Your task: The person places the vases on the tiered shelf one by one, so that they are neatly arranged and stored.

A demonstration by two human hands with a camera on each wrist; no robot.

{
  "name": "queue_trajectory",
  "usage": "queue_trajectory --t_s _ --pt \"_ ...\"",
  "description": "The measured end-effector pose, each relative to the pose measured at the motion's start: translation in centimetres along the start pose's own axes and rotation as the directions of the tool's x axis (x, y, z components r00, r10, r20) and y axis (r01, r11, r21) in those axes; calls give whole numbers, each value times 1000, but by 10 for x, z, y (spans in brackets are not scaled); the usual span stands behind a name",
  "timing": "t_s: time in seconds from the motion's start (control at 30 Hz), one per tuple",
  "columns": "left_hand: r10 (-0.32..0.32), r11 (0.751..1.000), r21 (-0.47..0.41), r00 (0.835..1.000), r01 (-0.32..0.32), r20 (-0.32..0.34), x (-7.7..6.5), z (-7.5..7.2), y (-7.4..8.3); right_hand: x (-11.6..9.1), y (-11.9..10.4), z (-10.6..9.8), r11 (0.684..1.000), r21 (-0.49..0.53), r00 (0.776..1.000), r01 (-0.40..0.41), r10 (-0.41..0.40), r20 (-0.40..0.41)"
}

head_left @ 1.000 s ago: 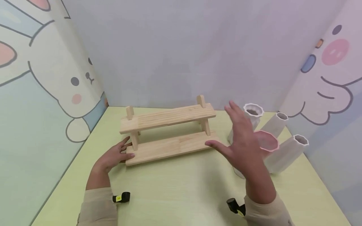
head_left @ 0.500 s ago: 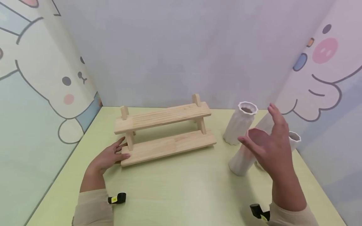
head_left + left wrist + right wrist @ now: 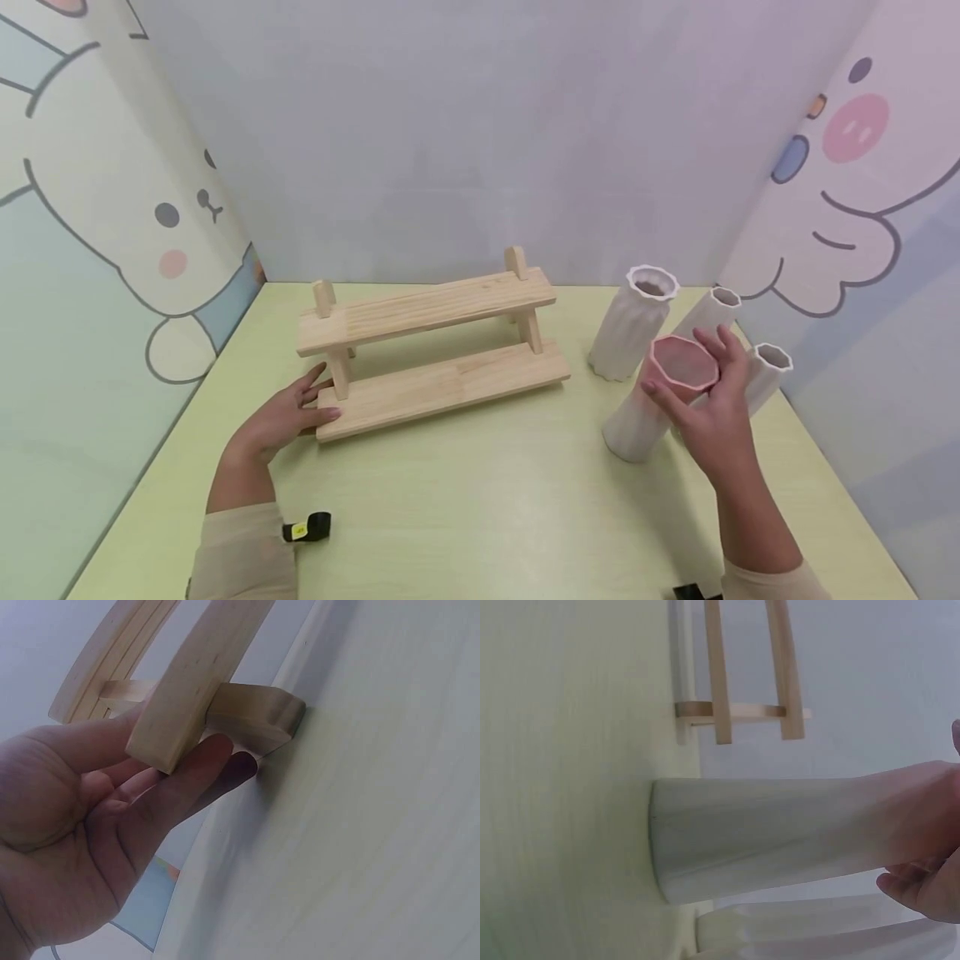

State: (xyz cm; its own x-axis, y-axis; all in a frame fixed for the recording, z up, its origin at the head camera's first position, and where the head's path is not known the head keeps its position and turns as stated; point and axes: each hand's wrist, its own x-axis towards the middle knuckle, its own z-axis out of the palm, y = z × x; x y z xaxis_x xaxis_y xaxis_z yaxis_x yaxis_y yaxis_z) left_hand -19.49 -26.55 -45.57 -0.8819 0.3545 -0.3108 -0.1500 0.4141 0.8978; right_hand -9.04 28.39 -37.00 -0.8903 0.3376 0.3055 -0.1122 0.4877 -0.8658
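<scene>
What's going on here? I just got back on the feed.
A person is working with both hands at a table. The left hand grips the left end of the lower board of a two-tier wooden rack. The right hand has its thumb and fingers around the top of a pink-and-white vase, whose base appears to rest on the table. Three white vases are grouped near it, to the right of the rack.

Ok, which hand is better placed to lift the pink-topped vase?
Right hand, probably: it curls round the pink-topped vase near its top, while the left hand holds the wooden shelf, well away.
</scene>
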Motion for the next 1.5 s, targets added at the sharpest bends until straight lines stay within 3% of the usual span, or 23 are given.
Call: queue_trajectory --t_s 0.2,0.4,0.77,1.07,1.5 --pt "1 1000 -23 1000 -1 8 -1 0 0 -3 17 7 991 80 995 -103 103 2" --pt "6 1000 -15 1000 -6 7 0 -1 -1 -4 24 12 976 177 992 -123 123 10" --pt "-7 1000 8 1000 7 -13 -2 1 0 -6 32 16 984 99 988 -150 146 40" --pt "-27 1000 4 999 27 -24 -2 2 2 -8 32 17 988 34 988 -152 153 -10" --pt "-47 999 9 998 47 -34 0 2 2 -2 23 20 986 111 991 -123 127 -32"
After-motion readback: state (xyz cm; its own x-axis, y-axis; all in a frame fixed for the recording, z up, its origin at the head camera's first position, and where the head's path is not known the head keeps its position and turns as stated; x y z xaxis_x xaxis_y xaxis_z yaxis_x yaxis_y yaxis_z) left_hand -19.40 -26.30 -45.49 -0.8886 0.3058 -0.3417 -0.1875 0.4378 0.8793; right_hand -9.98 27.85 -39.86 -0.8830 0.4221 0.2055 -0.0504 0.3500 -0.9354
